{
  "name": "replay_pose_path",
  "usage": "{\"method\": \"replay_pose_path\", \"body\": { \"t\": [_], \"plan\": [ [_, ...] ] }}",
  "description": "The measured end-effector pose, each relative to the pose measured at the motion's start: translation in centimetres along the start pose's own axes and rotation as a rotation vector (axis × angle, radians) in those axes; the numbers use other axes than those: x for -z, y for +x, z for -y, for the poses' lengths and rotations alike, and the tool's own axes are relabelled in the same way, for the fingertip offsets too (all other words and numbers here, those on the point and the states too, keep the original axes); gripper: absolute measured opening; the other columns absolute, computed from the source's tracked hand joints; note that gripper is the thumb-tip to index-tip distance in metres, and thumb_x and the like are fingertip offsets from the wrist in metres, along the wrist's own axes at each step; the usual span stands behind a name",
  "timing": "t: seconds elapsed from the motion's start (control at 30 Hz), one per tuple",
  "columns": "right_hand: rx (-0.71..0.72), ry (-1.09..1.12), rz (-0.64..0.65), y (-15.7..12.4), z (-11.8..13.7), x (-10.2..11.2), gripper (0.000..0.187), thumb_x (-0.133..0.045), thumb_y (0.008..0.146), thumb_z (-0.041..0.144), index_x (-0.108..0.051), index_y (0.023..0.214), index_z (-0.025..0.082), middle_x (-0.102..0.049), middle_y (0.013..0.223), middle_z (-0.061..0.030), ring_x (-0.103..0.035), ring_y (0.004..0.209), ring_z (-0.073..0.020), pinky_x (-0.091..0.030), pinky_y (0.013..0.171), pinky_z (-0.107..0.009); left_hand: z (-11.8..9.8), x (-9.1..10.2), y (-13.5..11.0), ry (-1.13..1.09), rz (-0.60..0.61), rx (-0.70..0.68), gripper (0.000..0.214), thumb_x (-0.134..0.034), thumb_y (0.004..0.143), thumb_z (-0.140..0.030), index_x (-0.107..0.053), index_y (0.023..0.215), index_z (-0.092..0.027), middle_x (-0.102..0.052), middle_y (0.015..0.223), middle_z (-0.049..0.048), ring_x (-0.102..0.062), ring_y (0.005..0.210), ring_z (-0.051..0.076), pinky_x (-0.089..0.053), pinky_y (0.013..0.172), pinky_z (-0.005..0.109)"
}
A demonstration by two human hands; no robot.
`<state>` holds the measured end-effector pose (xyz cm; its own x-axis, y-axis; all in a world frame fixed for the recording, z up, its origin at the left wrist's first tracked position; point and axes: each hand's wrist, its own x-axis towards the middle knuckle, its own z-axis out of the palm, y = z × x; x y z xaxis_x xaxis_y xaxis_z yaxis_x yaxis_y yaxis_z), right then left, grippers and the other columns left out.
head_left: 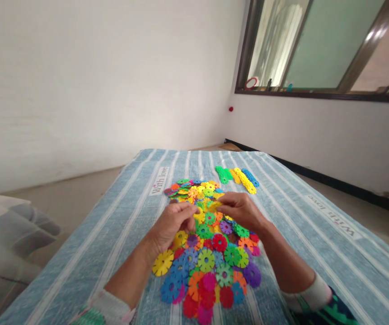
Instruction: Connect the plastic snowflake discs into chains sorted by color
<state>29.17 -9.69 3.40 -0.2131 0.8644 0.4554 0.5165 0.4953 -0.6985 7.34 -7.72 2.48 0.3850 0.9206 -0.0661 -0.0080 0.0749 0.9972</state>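
Over a heap of plastic flower discs (206, 260), notched at the rim and holed in the middle, both my hands are closed and close together. My right hand (243, 210) pinches yellow flower discs (214, 206); its fingers hide how many. My left hand (177, 221) is closed too, thumb and forefinger meeting at a yellow flower disc (199, 215). Loose discs in red, blue, green, orange, purple and pink spread under and in front of the hands.
Beyond the heap, to the right, lie joined rows of discs: a green row (222, 174), a yellow row (245, 180) and a blue row (250, 178). A blue-and-white striped cloth (113, 253) covers the table. Sheer pale fabric (7, 239) is at the left, and a window (326, 45) at the right.
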Motion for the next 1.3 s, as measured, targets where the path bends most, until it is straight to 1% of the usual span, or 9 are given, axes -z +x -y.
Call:
{"method": "replay_pose_path", "body": {
  "t": [0.1, 0.23, 0.33, 0.43, 0.57, 0.7, 0.83, 1.07, 1.3],
  "plan": [
    [-0.184, -0.036, -0.082, 0.2, -4.3, 3.5, 0.019, -0.063, 0.075, 0.031, -0.068, 0.063, 0.017, -0.052, 0.055, 0.0039, -0.044, 0.052, -0.0098, -0.031, 0.051, -0.022, -0.3, 1.4, 0.5, -0.01, -0.175, -0.112, 0.03, -0.068, 0.07, -0.045, -0.065, 0.071, -0.015, -0.056, 0.046, -0.002, -0.049, 0.045, 0.011, -0.041, 0.049, 0.024],
    [-0.37, -0.183, -0.148, 0.2, -10.1, 7.7, 0.02, -0.061, 0.07, 0.032, -0.071, 0.066, 0.015, -0.056, 0.053, 0.0023, -0.05, 0.049, -0.0121, -0.035, 0.052, -0.024, 0.7, 3.7, 1.6, -0.005, -0.524, -0.156, 0.021, -0.07, 0.064, -0.036, -0.066, 0.069, -0.016, -0.06, 0.05, -0.0013, -0.055, 0.052, 0.012, -0.043, 0.05, 0.023],
    [-0.393, -0.426, -0.074, 0.4, -12.8, 9.5, 0.02, -0.057, 0.072, 0.028, -0.072, 0.069, 0.015, -0.057, 0.052, 0.0022, -0.053, 0.051, -0.0128, -0.035, 0.054, -0.024, 2.0, 5.0, 2.5, 0.021, -0.745, -0.145, 0.02, -0.068, 0.062, -0.032, -0.068, 0.075, -0.017, -0.065, 0.057, -0.0004, -0.061, 0.059, 0.014, -0.047, 0.055, 0.024],
    [-0.404, -0.616, 0.016, 1.0, -14.2, 10.4, 0.02, -0.057, 0.073, 0.025, -0.074, 0.075, 0.016, -0.059, 0.056, 0.0023, -0.056, 0.056, -0.0125, -0.035, 0.055, -0.022, 3.0, 5.9, 3.2, 0.071, -0.873, -0.172, 0.023, -0.067, 0.059, -0.033, -0.069, 0.078, -0.018, -0.068, 0.064, 0.0011, -0.065, 0.067, 0.019, -0.051, 0.058, 0.028],
    [-0.4, -0.669, 0.079, 2.2, -14.9, 10.9, 0.018, -0.06, 0.073, 0.022, -0.075, 0.079, 0.017, -0.064, 0.063, 0.0011, -0.059, 0.059, -0.0125, -0.037, 0.058, -0.021, 3.9, 6.7, 3.7, 0.212, -0.921, -0.205, 0.025, -0.068, 0.057, -0.038, -0.071, 0.074, -0.02, -0.07, 0.07, 0.0015, -0.066, 0.072, 0.021, -0.053, 0.062, 0.031],
    [-0.421, -0.702, 0.134, 3.0, -15.3, 11.0, 0.02, -0.064, 0.071, 0.02, -0.077, 0.086, 0.019, -0.07, 0.071, -0.0011, -0.061, 0.059, -0.0131, -0.041, 0.058, -0.021, 4.3, 7.0, 3.8, 0.26, -0.913, -0.194, 0.023, -0.065, 0.06, -0.038, -0.072, 0.074, -0.021, -0.073, 0.074, 0.0024, -0.067, 0.077, 0.023, -0.054, 0.066, 0.031],
    [-0.446, -0.732, 0.169, 3.3, -15.8, 11.2, 0.025, -0.066, 0.071, 0.018, -0.078, 0.093, 0.019, -0.072, 0.073, -0.0018, -0.064, 0.061, -0.0137, -0.044, 0.061, -0.021, 4.4, 6.9, 3.7, 0.303, -0.901, -0.193, 0.022, -0.064, 0.061, -0.038, -0.072, 0.072, -0.021, -0.072, 0.071, 0.0026, -0.066, 0.074, 0.023, -0.054, 0.065, 0.031],
    [-0.444, -0.808, 0.148, 3.0, -16.6, 10.9, 0.035, -0.068, 0.073, 0.022, -0.074, 0.108, 0.022, -0.074, 0.093, -0.0045, -0.067, 0.082, -0.0193, -0.046, 0.073, -0.025, 4.1, 6.5, 3.4, 0.303, -0.882, -0.178, 0.019, -0.064, 0.063, -0.036, -0.071, 0.072, -0.02, -0.071, 0.072, 0.0024, -0.066, 0.072, 0.021, -0.052, 0.063, 0.03],
    [-0.473, -0.81, 0.12, 2.3, -16.7, 10.5, 0.04, -0.069, 0.075, 0.025, -0.071, 0.114, 0.022, -0.074, 0.088, -0.0041, -0.068, 0.079, -0.0182, -0.046, 0.069, -0.024, 3.8, 6.2, 3.1, 0.353, -0.873, -0.182, 0.018, -0.064, 0.063, -0.036, -0.071, 0.069, -0.02, -0.068, 0.064, 0.0013, -0.064, 0.066, 0.02, -0.05, 0.057, 0.028]
  ]
}}
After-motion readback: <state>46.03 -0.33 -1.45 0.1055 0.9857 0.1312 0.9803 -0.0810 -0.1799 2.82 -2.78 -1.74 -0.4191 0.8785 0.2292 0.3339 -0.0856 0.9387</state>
